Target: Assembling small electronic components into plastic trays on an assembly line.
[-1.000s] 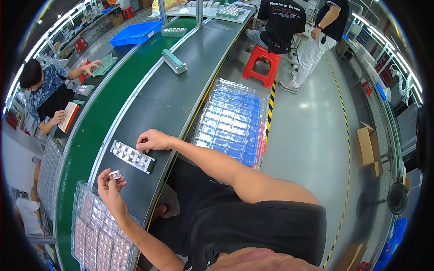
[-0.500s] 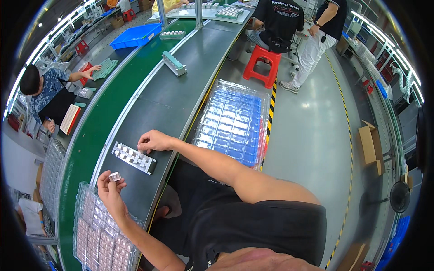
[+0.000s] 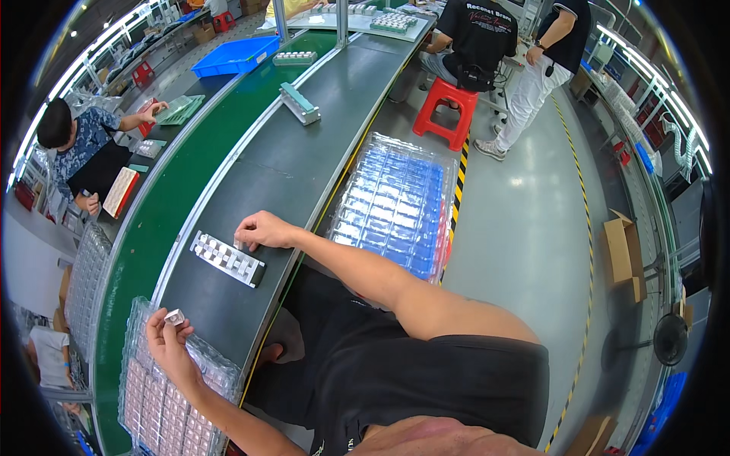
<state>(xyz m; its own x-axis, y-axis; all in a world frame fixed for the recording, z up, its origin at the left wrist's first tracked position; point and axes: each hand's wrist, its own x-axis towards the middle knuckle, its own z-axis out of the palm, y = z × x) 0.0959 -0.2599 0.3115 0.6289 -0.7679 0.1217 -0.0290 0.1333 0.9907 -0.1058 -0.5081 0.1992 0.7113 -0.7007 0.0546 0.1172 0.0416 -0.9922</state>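
My left hand [image 3: 170, 343] pinches a small square pinkish-white piece [image 3: 175, 317] between thumb and fingertips, above the clear plastic tray at the lower left. That tray [image 3: 156, 395] holds many similar pieces in rows. My right hand [image 3: 264, 230] is closed in a pinch beside the far edge of a long white-and-dark rack [image 3: 227, 259] on the dark bench. A small pale piece [image 3: 239, 243] shows under its fingertips; most of it is hidden. Several white blocks sit in rows along the rack.
A teal-topped rack [image 3: 299, 104] stands farther up the bench [image 3: 266, 163]. Beyond the green belt [image 3: 171, 190] sits a blue bin [image 3: 236, 57]. To the right lie stacked clear trays [image 3: 388, 205] and a red stool [image 3: 446, 110]. A co-worker [image 3: 87, 144] works at far left.
My left hand has moved left and nearer with its square piece, over the tray. My right hand has shifted slightly up, away from the rack's middle to its far edge.
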